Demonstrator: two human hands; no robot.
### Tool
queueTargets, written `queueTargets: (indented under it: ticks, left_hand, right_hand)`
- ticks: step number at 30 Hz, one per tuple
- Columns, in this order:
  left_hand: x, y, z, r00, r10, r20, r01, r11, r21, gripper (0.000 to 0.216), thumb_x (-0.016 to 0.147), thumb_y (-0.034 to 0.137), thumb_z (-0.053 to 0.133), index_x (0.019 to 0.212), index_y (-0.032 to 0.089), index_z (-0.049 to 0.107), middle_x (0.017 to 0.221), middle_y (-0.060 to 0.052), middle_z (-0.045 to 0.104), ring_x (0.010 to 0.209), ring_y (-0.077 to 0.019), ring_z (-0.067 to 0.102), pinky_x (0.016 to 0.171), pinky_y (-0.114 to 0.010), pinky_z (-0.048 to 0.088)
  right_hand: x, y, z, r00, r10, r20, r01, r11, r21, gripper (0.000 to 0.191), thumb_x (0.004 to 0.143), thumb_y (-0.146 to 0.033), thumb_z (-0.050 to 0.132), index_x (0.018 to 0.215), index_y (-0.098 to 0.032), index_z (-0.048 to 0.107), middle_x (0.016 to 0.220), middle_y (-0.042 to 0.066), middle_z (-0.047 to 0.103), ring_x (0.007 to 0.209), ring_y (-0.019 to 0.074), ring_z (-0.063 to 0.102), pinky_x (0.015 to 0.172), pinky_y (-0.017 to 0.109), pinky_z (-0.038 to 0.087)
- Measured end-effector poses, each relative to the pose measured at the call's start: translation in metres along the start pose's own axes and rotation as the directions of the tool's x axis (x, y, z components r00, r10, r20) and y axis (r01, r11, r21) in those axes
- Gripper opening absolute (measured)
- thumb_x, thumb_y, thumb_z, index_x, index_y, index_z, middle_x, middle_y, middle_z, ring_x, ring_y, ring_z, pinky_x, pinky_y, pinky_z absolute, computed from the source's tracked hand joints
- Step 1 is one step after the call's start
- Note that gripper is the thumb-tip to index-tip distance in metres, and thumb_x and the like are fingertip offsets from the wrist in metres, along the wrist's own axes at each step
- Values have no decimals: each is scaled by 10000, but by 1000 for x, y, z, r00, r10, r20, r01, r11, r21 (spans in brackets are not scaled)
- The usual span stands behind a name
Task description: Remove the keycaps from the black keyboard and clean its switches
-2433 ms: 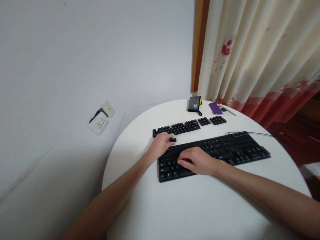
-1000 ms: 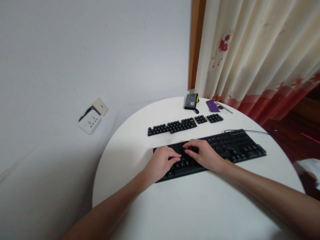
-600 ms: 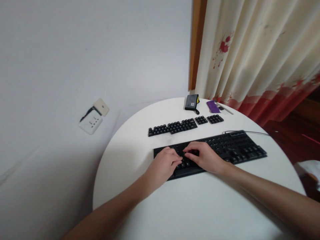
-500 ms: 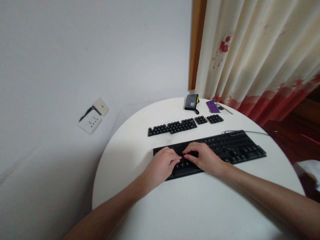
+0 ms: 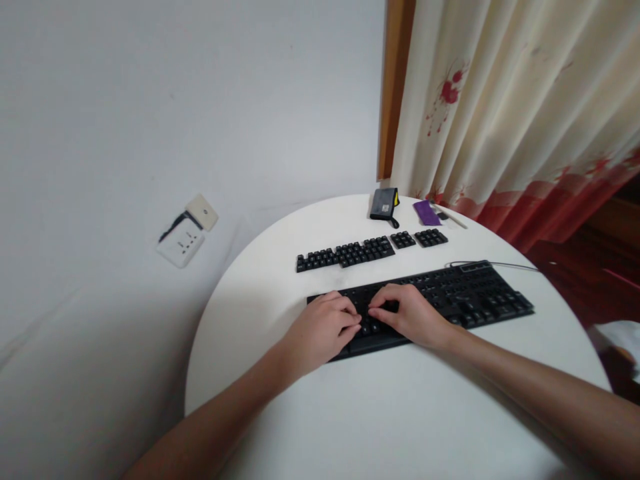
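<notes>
A black computer keyboard (image 5: 480,293) lies at a slant on the white round table, with many of its keycaps off. Over its left part my left hand (image 5: 327,327) rests, thumb and fingertips pressed together. Close by on its right, my right hand (image 5: 407,313) pinches thumb and forefinger low over the keys. Anything between either hand's fingertips is too small and dark to make out. Behind the keyboard, loose black keycaps (image 5: 367,251) stand in grouped rows on the table.
The white table (image 5: 250,293) stands against the wall. A dark grey pouch (image 5: 384,202) and a purple cloth packet (image 5: 427,213) lie at its back edge, beside a thin pale stick (image 5: 456,219). A cable (image 5: 505,265) runs off to the right. A curtain (image 5: 500,120) hangs behind.
My left hand has shifted slightly left and its fingertips have drawn a little away from my right hand's. The right hand has barely moved.
</notes>
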State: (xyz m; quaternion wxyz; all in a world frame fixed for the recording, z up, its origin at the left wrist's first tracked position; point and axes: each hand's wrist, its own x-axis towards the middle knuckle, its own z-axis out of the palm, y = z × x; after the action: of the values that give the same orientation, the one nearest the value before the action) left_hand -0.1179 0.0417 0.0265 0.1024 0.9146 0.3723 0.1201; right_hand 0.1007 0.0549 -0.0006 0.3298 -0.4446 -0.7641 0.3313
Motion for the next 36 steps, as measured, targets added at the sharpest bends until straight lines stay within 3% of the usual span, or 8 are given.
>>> queueTargets:
  ticks: [7,18,24,36]
  left_hand:
    - [-2,5,-1,999,36,34,-39,995,95,170,912,239,587,871,214,750,983,-27,661,949,-198,582,840,-341,469]
    - [5,-2,4,999,-30,-27,28,997,-74,215,940,218,517,908,204,730,939,-13,700,899,-168,614,856,-297,482]
    - [6,-3,6,999,-11,-38,5,988,-155,201,952,221,496,981,205,694,989,-19,700,953,-175,609,894,-301,481]
    - [7,-6,-2,996,93,3,-90,971,-223,216,952,220,502,987,211,714,1063,-32,678,992,-165,610,928,-305,476]
  right_hand:
    - [-1,2,1,999,-34,4,34,999,6,29,796,-176,722,773,-191,733,805,21,722,771,166,641,749,287,481]
    - [-3,6,4,970,-222,97,232,966,-117,54,848,-193,686,795,-197,695,867,41,703,850,179,611,785,304,484]
    - [-3,-5,-8,922,-314,226,358,913,-194,120,914,-216,593,853,-191,693,946,58,679,910,182,593,823,306,475]
    - [-2,-8,-15,907,-296,301,367,905,-217,225,964,-260,511,897,-173,707,892,71,645,848,169,598,778,273,472]
